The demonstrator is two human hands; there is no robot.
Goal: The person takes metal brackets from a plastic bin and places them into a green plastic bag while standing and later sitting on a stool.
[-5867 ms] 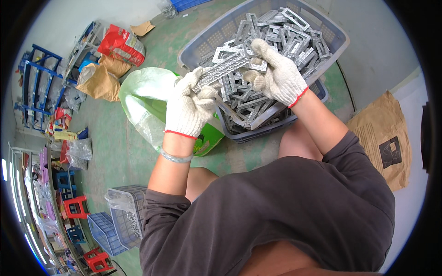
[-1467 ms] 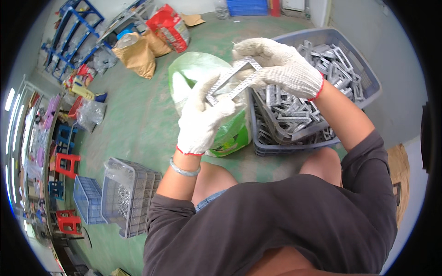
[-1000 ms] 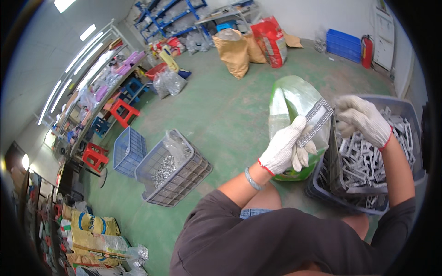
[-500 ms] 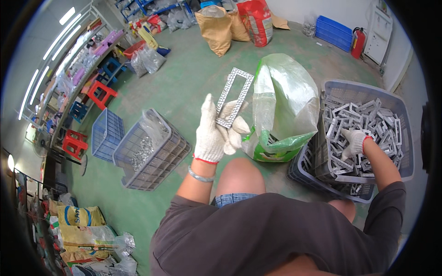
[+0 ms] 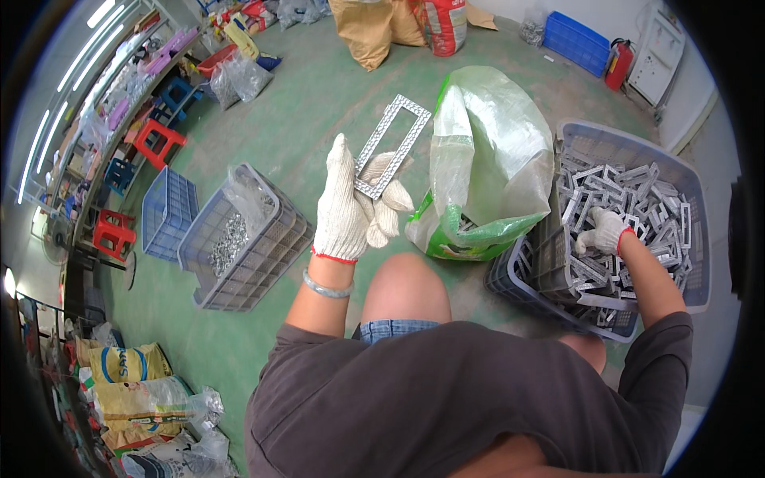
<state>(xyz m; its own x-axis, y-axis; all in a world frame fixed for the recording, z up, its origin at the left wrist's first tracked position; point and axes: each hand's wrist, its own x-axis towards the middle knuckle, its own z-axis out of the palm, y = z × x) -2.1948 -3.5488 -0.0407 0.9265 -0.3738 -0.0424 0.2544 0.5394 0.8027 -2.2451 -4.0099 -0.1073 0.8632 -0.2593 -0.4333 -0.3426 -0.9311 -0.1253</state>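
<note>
A large grey-blue plastic crate to the person's right is heaped with grey rectangular metal frames; just left of it stands a translucent green-tinted plastic bag, and well apart on the green floor to the left sits a smaller grey basket holding small metal parts. The left hand, in a white knit glove, is raised in front of the knee and grips one rectangular metal frame by its lower end, tilted up toward the bag. The gloved right hand lies on the frames inside the crate, fingers curled among them; whether it grips one cannot be told.
</note>
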